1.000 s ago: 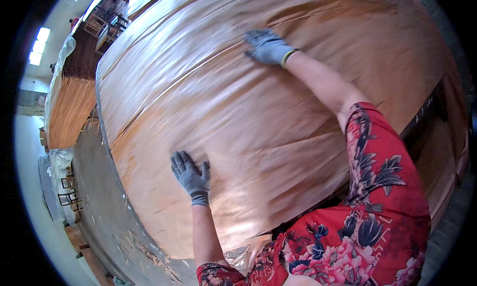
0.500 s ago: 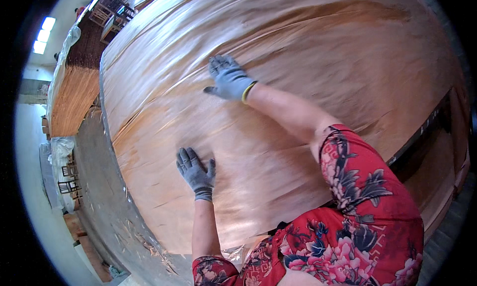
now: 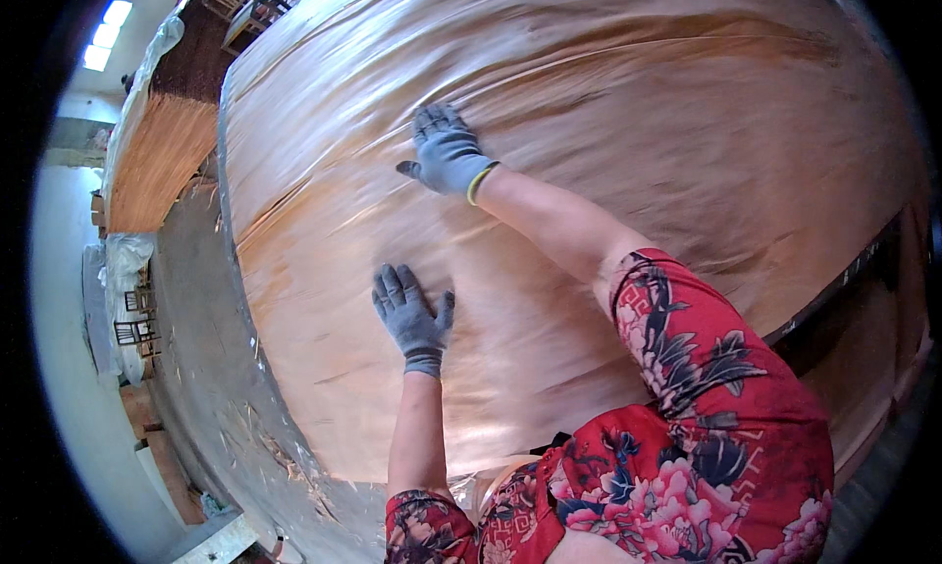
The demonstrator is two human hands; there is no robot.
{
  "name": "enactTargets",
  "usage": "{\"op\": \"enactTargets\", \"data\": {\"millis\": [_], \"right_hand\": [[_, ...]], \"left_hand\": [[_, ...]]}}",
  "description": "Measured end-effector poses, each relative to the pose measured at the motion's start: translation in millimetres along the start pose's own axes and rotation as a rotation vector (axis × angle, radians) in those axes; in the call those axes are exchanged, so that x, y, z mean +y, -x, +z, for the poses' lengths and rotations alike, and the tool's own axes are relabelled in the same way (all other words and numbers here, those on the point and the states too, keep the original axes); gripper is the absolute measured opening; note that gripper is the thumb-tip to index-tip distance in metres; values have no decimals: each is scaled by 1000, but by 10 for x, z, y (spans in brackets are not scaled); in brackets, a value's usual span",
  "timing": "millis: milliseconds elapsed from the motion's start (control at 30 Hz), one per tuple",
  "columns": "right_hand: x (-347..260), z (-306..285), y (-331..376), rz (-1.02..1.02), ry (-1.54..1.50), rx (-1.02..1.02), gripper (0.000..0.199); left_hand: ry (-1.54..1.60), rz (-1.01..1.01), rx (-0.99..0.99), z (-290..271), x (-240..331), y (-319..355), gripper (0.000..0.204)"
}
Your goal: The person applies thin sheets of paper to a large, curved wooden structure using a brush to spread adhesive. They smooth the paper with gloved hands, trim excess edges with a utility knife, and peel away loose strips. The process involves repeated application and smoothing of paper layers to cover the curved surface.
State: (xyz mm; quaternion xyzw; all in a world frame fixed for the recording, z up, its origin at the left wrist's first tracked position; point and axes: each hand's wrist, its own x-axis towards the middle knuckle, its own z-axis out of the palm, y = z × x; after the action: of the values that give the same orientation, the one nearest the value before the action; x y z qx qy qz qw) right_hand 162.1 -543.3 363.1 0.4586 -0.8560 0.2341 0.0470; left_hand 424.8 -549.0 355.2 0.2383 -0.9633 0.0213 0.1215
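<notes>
Veneer sheet point(image 3: 608, 113) | flat under both grips, over stack | left hand point(image 3: 412, 314) wide, palm down | right hand point(image 3: 446, 157) wide, ahead of left | press evenly, smooth along grain, avoid tearing.

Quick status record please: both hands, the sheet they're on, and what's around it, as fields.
left hand: grey glove, flat on the veneer sheet, fingers spread
right hand: grey glove, palm down on the sheet, farther from the body
veneer sheet: thin orange-brown wood, wavy, covers the work surface
held items: none, both palms open
floor: grey, littered with wood scraps, left of the sheet
veneer stack: at far left
clothing: red floral sleeves
</notes>
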Motion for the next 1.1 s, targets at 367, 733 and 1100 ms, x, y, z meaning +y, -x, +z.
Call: {"op": "enactTargets", "data": {"millis": [367, 733, 1100], "right_hand": [[1619, -643, 477, 219, 383, 101, 71], [792, -602, 2214, -45, 121, 72, 83], [153, -798, 3484, 186, -49, -70, 79]], "left_hand": [[23, 19, 31, 75, 13, 17, 76], [-42, 229, 133, 376, -323, 90, 61], [-326, 98, 64, 332, -1275, -140, 68]]}}
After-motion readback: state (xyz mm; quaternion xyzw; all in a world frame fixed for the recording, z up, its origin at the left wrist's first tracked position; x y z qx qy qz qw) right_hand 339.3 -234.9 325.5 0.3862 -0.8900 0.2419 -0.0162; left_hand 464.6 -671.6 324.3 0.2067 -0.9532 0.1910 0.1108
